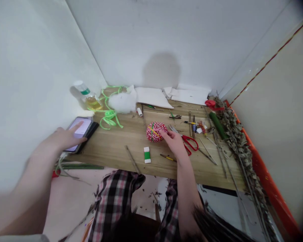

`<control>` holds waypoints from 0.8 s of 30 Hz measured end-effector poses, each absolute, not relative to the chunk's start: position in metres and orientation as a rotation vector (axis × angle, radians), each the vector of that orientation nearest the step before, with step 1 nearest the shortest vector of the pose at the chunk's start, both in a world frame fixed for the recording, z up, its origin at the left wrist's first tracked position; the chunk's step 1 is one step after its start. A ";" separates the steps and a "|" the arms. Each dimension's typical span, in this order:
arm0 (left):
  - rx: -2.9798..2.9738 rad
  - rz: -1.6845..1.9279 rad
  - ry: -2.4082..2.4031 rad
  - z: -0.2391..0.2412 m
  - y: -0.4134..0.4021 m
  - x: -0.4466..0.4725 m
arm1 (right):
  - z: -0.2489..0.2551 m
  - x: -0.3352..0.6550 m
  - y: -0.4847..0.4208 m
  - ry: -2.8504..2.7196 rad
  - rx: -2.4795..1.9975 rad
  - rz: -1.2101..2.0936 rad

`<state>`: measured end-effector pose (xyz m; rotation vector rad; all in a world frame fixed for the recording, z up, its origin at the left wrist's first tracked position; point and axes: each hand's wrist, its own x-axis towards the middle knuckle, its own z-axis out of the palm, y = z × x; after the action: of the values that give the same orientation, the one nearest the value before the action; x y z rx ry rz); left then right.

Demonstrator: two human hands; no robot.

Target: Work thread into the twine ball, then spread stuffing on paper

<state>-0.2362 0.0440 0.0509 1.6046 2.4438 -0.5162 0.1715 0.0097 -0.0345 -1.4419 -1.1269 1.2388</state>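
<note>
My left hand (65, 137) rests on a phone (81, 131) with a lit screen at the left end of the wooden table (116, 148); its fingers lie stretched out, one fingertip on the screen. My right hand (174, 141) reaches to a ball of red and white twine (155, 131) in the middle of the table, fingertips touching its right side, fingers loosely spread. Red-handled scissors (189, 143) lie just right of that hand.
A green and white eraser-like block (147, 155), thin sticks, a yellow pencil (168, 157), green cord (108, 116), white fluff (122, 102), a bottle (87, 95), white paper sheets (154, 96) and a green roll (218, 126) lie about. Dried leafy branches (238, 144) line the right edge. Walls close in behind and left.
</note>
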 end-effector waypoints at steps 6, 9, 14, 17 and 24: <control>1.610 -0.520 2.406 0.053 0.042 -0.235 | -0.034 0.171 0.010 -1.132 -1.432 1.242; 1.598 -0.518 2.392 0.052 0.040 -0.238 | -0.034 0.171 0.010 -1.130 -1.442 1.233; 1.716 -0.473 2.373 0.043 0.041 -0.252 | -0.034 0.171 0.010 -1.120 -1.434 1.227; 1.779 -0.407 2.342 0.037 0.041 -0.262 | -0.036 0.171 0.010 -1.123 -1.420 1.231; 1.825 -0.381 2.317 0.036 0.049 -0.272 | -0.036 0.172 0.010 -1.148 -1.430 1.240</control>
<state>-0.2724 0.0494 0.0365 1.8247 2.3171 -0.3810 0.1717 0.0104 -0.0360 -1.4298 -1.1477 1.2401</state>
